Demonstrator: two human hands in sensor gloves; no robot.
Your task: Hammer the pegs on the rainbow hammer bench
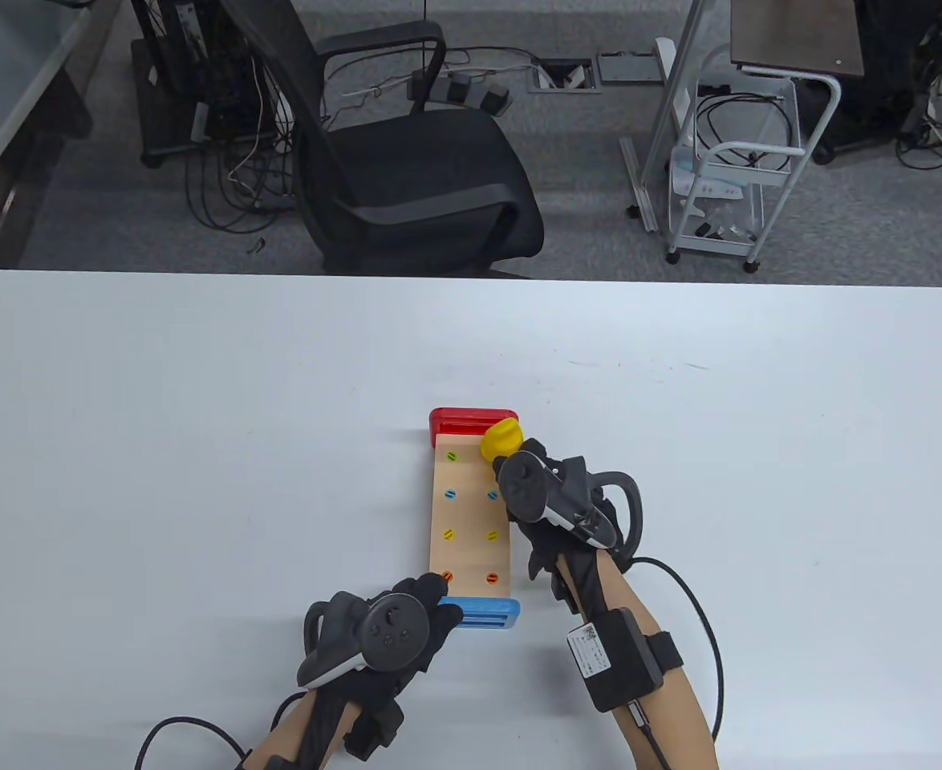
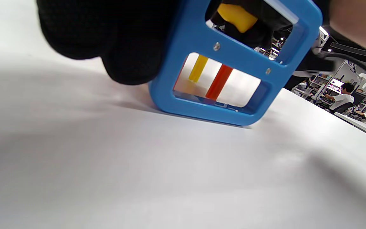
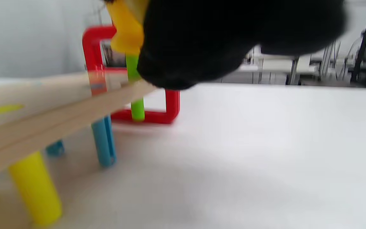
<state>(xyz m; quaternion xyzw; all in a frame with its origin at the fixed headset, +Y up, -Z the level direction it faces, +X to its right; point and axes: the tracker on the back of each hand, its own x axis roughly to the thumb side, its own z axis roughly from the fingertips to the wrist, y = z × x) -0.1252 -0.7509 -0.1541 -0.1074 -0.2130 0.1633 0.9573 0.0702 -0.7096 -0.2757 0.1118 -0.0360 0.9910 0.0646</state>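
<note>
The toy hammer board (image 1: 471, 521) stands on the white bench (image 1: 158, 449), near its front edge and a little right of centre, its long axis running away from the person. Its red end frame (image 1: 471, 419) is at the far end, its blue end frame (image 1: 483, 612) at the near end. The wooden top carries two rows of pegs, all seen nearly flush from above: green (image 1: 452, 456), blue (image 1: 452, 495), yellow (image 1: 449, 533) and orange (image 1: 447, 575) down the left row, with matching ones on the right where visible.

The left hand (image 1: 395, 634) rests at the near left corner of the board, its gloved fingers (image 2: 129, 47) against the blue end frame and the wooden edge. From the left wrist view they look curled against the frame, but whether they wrap it cannot be told.

The right hand (image 1: 555, 501) is at the far right corner of the board, fingers clamped around the handle of a yellow hammer (image 1: 502, 438). The handle itself is hidden by the glove. The hammer head sits over the right-hand green peg (image 3: 136, 95), beside the red end frame. In the right wrist view, which is blurred, that peg's lower end reaches down to about bench level.

A black office chair (image 1: 407, 160) stands beyond the bench, and a white wire cart (image 1: 732, 192) to its right.
</note>
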